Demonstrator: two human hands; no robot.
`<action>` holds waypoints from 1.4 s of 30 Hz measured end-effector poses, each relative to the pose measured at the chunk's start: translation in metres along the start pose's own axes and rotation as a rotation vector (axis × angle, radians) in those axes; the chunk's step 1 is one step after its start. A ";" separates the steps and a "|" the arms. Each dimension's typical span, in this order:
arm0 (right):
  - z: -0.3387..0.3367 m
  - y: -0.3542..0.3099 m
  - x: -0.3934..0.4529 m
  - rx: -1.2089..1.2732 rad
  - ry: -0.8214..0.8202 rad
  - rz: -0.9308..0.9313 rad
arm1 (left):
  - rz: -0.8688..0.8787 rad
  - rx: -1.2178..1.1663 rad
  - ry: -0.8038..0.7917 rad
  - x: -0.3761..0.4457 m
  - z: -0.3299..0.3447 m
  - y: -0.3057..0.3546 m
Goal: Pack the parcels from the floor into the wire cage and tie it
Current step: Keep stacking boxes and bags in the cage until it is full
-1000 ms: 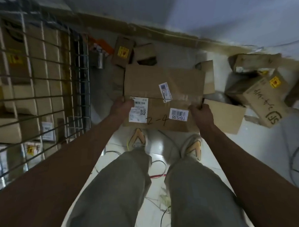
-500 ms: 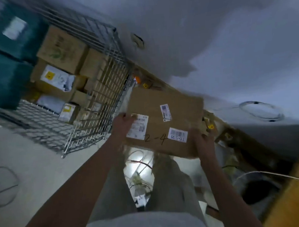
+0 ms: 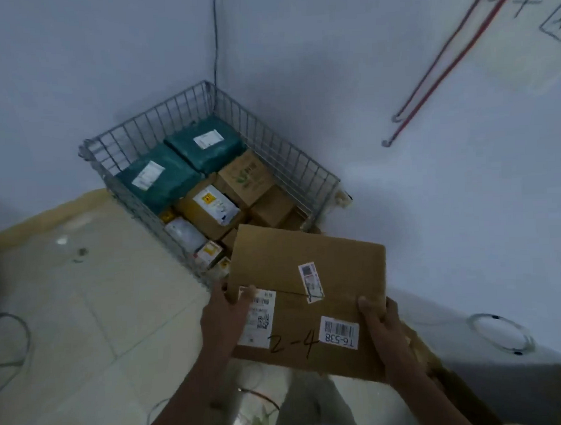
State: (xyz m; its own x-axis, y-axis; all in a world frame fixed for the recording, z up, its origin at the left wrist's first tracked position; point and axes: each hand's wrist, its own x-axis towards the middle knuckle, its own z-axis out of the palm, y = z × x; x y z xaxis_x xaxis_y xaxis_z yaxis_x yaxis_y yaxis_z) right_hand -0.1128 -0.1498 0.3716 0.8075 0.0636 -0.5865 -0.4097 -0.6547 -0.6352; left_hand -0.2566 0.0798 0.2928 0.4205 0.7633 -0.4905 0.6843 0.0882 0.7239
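Observation:
I hold a flat brown cardboard parcel [image 3: 311, 281] marked "2-4", with white labels and a barcode sticker, in front of me. My left hand [image 3: 221, 314] grips its left edge, thumb on top. My right hand [image 3: 382, 328] grips its right near corner. The parcel hangs just over the near corner of the wire cage [image 3: 279, 148], which stands in the room corner. Inside the cage lie two teal bagged parcels [image 3: 205, 145] and several brown boxes [image 3: 245, 178].
Pale walls close in behind and right of the cage. Tiled floor [image 3: 84, 311] spreads to the left, with a dark cable loop [image 3: 11, 346] on it. A coiled white cable [image 3: 500, 334] lies at right. More cardboard [image 3: 453, 381] shows under my right arm. Wires lie by my legs.
I have lifted the parcel off the floor pile and turned left toward the cage; the cage is now seen from above with the parcel at its near corner. Both hands kept their grip.

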 end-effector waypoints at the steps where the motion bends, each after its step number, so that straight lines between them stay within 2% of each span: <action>1: 0.023 -0.008 -0.016 0.018 -0.006 -0.015 | 0.011 0.016 0.032 0.006 -0.024 -0.008; 4: 0.070 -0.023 -0.054 0.045 -0.024 0.008 | 0.045 0.115 0.096 0.012 -0.083 -0.023; 9: 0.110 -0.035 -0.073 0.073 0.040 0.008 | 0.078 0.166 0.073 0.028 -0.133 -0.021; 14: 0.145 -0.055 -0.058 0.129 0.085 0.100 | 0.121 0.219 -0.019 0.080 -0.161 -0.011; 18: 0.178 -0.077 -0.030 0.157 0.125 0.105 | 0.127 0.249 -0.120 0.138 -0.171 0.004; 22: 0.217 -0.111 0.018 0.167 0.083 0.170 | 0.106 0.306 -0.242 0.220 -0.180 0.028; 29: 0.271 -0.168 0.070 0.215 0.102 0.217 | 0.074 0.381 -0.419 0.348 -0.179 0.090; 33: 0.301 -0.197 0.098 0.212 0.129 0.259 | 0.064 0.467 -0.496 0.411 -0.172 0.103; 36: 0.337 -0.208 0.137 0.199 0.153 0.328 | 0.060 0.561 -0.508 0.468 -0.158 0.100; 42: 0.432 -0.178 0.248 0.228 0.166 0.417 | 0.033 0.600 -0.613 0.592 -0.094 0.067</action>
State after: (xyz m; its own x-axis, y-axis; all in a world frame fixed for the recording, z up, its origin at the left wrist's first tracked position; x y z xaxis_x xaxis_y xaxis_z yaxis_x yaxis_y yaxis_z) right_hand -0.0226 0.3074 0.1217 0.6047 -0.3013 -0.7372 -0.7789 -0.4169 -0.4685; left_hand -0.0179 0.5981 0.0964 0.5752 0.2637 -0.7743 0.7927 -0.4133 0.4481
